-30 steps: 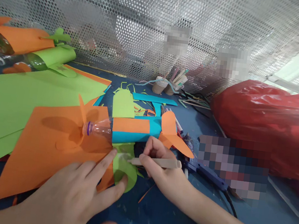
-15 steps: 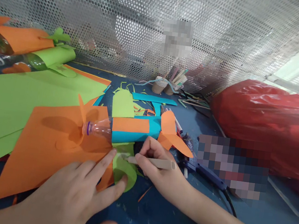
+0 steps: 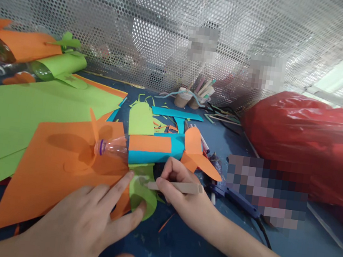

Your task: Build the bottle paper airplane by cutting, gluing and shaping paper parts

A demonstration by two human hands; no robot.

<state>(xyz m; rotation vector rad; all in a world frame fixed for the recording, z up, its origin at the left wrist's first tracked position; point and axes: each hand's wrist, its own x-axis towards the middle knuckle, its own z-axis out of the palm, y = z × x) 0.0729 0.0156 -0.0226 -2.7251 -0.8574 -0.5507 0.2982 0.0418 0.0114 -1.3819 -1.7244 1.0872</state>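
Observation:
A bottle plane (image 3: 151, 147) wrapped in blue and orange paper lies on the blue table, with green wings and an orange tail. My right hand (image 3: 182, 193) is closed on a flat wooden stick (image 3: 179, 187), whose tip touches the near green wing (image 3: 141, 187). My left hand (image 3: 82, 226) lies flat with fingers spread. Its index finger and thumb press on that green wing and the orange paper sheet (image 3: 58, 168) beside it.
Large green sheets (image 3: 18, 112) lie at left, with more paper-wrapped bottles (image 3: 41, 61) behind. A red plastic bag (image 3: 309, 138) fills the right side. A blue glue gun (image 3: 235, 198) with a cord sits just right of my hand. Cups of sticks (image 3: 191, 97) stand by the perforated metal screen.
The stick's tip slid a little leftward over the green wing and has since stayed nearly still. My left hand has not moved.

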